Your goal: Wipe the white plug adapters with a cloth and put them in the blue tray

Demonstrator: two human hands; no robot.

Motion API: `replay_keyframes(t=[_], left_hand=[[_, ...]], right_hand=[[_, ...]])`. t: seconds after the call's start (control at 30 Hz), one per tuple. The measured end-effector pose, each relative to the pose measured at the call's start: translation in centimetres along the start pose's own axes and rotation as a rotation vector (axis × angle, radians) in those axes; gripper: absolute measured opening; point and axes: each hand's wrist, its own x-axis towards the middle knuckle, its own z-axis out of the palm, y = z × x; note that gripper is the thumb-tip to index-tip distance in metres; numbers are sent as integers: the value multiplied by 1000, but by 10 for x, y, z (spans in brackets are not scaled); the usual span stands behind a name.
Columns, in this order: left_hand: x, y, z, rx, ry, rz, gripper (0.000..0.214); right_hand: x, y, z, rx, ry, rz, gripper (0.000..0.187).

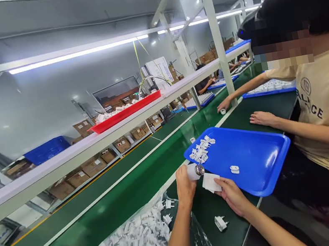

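White cloth [210,182] in right hand's grip [232,196], beside metal-capped bottle [194,171]

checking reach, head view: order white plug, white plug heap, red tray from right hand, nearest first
1. White plastic two-pin plug, on the green conveyor belt, just below the right hand.
2. Heap of white plastic plugs, on the blue plastic tray, straight ahead.
3. Long red plastic tray, far left on the white shelf.

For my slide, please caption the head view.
Left hand holds a metal-tipped white cylinder, right hand a white wipe, by a blue tray.

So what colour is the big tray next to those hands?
The tray is bright blue, and it shows best in the head view.
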Motion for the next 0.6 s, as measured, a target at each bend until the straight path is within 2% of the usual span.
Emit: replay_keyframes(t=[0.1,0.3,0.43,0.6], left_hand=[[-6,1,-2,102,-22,133,31],[-6,1,-4,272,-7,274,61],[-5,4,-6,353,31,326,65],[-1,7,-11,434,68,388,59]], right_hand=[[0,-2,0,40,-13,-2,32],[-1,-4,3,57,-25,-19,34],[1,-5,4,51,-25,-15,35],[5,-6,4,47,-19,-3,35]])
